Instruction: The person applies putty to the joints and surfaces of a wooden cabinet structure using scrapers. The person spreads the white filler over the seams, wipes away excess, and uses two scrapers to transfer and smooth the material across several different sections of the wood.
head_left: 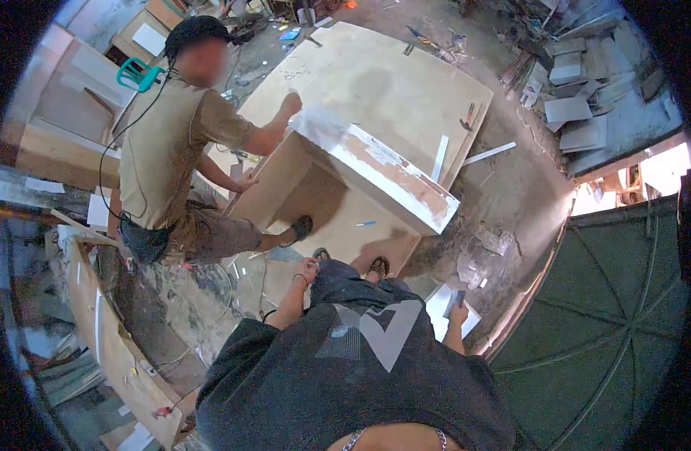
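Note:
My left hand [308, 270] hangs beside my thigh with its fingers drawn together; what they hold, if anything, is too small to make out. Down at my right side, my right hand [458, 309] grips a small dark flat piece [458, 298], above a white board [440, 322]. In front of me stands an open wooden cabinet frame [270, 184], its top edge strip [394, 167] smeared with white coating. A blue pen-like stick [366, 223] lies on the panel near my feet.
At the left, a co-worker [154, 150] leans over the frame, one hand at its coated corner, the other on its side. Beyond lies a large wooden panel [375, 83] with a red-handled hammer [468, 116] and white strip [440, 156]. A dark metal gate [593, 301] stands right.

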`<state>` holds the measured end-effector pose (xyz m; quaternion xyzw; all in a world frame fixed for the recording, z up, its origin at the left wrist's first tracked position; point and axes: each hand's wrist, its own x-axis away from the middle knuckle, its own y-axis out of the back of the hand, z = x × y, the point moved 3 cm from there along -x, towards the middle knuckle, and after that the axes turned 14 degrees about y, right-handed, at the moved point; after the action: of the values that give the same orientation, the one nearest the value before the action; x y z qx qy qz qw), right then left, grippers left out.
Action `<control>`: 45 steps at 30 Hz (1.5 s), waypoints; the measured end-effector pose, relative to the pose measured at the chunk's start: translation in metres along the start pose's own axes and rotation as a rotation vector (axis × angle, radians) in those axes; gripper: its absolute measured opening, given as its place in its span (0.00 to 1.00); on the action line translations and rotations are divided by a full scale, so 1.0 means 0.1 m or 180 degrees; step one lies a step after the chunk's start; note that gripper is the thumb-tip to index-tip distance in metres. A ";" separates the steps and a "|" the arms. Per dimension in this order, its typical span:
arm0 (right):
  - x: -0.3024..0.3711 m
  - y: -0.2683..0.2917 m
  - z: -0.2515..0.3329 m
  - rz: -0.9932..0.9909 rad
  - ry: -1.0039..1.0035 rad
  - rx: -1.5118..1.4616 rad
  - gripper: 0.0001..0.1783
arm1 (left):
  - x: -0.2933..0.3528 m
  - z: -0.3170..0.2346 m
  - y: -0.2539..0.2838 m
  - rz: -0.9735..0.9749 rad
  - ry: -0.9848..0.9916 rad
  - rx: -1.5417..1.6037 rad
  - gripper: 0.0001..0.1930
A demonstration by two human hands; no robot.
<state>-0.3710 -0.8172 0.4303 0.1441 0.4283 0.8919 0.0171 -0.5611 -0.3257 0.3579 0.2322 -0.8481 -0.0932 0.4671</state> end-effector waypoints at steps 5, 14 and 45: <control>0.02 0.00 -0.21 -0.0004 -0.0161 0.0267 0.14 | 0.23 -0.33 -0.01 -0.0247 0.0432 -0.0261 0.09; 0.02 -0.08 -0.26 0.0015 -0.0174 0.0199 0.15 | -0.08 0.00 -0.05 -0.0091 0.0591 0.0148 0.12; 0.11 -0.11 -0.27 -0.0001 -0.0297 -0.0002 0.12 | 0.03 -0.05 0.01 -0.0360 0.0389 -0.0341 0.10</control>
<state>-0.3898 -0.8287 0.4084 0.1855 0.4267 0.8844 0.0373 -0.5583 -0.3259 0.3630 0.2597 -0.7973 -0.1502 0.5237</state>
